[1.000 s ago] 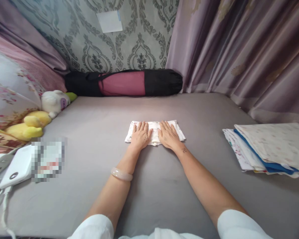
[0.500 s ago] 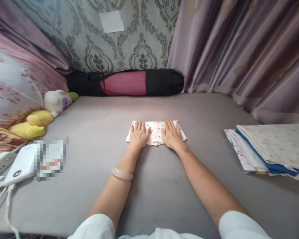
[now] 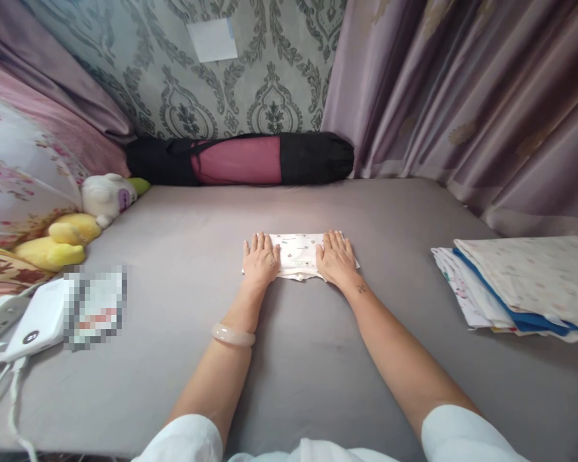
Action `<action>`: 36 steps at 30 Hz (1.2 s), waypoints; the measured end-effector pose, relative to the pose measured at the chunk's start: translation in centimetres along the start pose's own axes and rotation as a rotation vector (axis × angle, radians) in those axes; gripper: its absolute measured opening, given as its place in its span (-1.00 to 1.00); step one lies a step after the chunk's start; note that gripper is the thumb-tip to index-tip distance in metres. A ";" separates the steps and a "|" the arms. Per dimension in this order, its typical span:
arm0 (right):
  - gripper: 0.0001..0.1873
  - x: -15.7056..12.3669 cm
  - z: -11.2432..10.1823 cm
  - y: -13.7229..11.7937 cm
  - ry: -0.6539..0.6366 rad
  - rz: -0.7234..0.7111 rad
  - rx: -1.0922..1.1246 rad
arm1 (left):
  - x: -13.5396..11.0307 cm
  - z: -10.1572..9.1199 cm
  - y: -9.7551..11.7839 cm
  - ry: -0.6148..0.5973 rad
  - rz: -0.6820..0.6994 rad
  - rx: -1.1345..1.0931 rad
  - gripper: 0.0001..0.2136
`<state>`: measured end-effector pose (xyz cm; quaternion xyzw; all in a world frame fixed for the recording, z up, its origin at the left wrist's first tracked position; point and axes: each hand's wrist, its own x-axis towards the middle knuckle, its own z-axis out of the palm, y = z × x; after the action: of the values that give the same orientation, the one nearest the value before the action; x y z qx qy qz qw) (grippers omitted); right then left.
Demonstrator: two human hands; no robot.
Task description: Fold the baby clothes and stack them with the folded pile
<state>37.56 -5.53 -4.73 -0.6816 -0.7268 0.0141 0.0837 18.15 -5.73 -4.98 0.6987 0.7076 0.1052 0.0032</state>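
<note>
A small folded white cloth with tiny printed figures (image 3: 298,254) lies in the middle of the grey bed sheet (image 3: 318,359). My left hand (image 3: 259,260) rests flat on the cloth's left end, fingers stretched out. My right hand (image 3: 336,258) lies flat on its right end, fingers also spread. Neither hand holds anything. A pale bangle (image 3: 233,335) circles my left wrist.
A stack of folded cloths (image 3: 520,289) lies at the right. A black and pink rolled bag (image 3: 241,159) sits against the far wall. Plush toys (image 3: 84,212) and a white charger with cords (image 3: 24,327) are at the left. Curtains hang on the right.
My hands have slid apart over the cloth, the left one to its left end and the right one to its right end, uncovering its middle.
</note>
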 end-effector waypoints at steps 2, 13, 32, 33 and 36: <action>-0.35 0.0 0.0 0.0 -0.006 0.000 0.004 | 0.0 0.1 -0.1 0.004 0.007 0.004 -0.46; -0.34 0.6 -0.4 1.7 -0.022 0.148 0.046 | 0.2 -0.3 -1.4 0.082 -0.054 -0.028 -0.44; -0.35 0.4 -0.9 0.7 -0.069 0.020 0.031 | 0.8 -0.7 -1.1 0.218 -0.125 -0.141 -0.53; -0.35 0.4 -0.8 0.8 -0.077 0.021 0.036 | 0.8 -0.6 -1.2 0.222 -0.126 -0.146 -0.54; -0.35 0.5 -0.8 1.0 -0.083 0.019 0.044 | 1.0 -0.3 -1.4 0.247 -0.124 -0.158 -0.58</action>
<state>38.61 -5.07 -4.07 -0.6854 -0.7226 0.0592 0.0680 16.65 -4.80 -4.77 0.6329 0.7340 0.2455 -0.0225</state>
